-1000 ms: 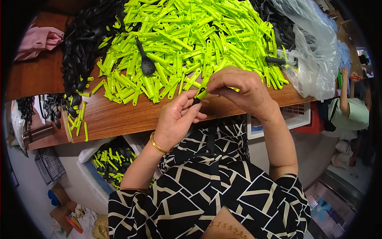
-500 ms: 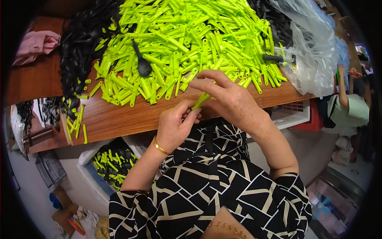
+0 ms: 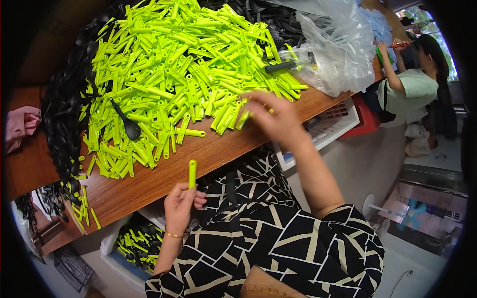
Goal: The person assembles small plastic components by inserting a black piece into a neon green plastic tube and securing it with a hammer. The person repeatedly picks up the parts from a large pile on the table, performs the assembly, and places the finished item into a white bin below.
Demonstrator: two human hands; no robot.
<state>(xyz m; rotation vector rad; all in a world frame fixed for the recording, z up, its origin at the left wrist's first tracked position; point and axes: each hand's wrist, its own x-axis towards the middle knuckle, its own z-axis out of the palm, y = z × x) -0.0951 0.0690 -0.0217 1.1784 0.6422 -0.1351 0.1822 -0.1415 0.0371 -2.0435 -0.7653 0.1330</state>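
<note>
My left hand (image 3: 180, 204) is closed round the lower end of a lime-green plastic handle (image 3: 192, 174), which stands upright from the fingers in front of the table edge. Over the near right edge of a big heap of similar lime-green handles (image 3: 159, 74), my right hand (image 3: 273, 116) reaches out, slightly blurred. Its fingers are apart, close to some loose handles (image 3: 226, 116), and I make out nothing held in them. A black slotted spoon (image 3: 126, 121) lies on the heap's near side.
Black utensil parts (image 3: 59, 119) are piled left of the heap. At its right lie a black-handled tool (image 3: 283, 66) and clear plastic sheeting (image 3: 338, 64). Below the table edge are a bin of green-and-black pieces (image 3: 139, 246) and a white crate (image 3: 348, 116). Another person (image 3: 412, 84) works far right.
My right hand has left the handle that both hands were at and moved to the heap. My left hand, keeping the handle, has come lower and leftward. The view has also turned.
</note>
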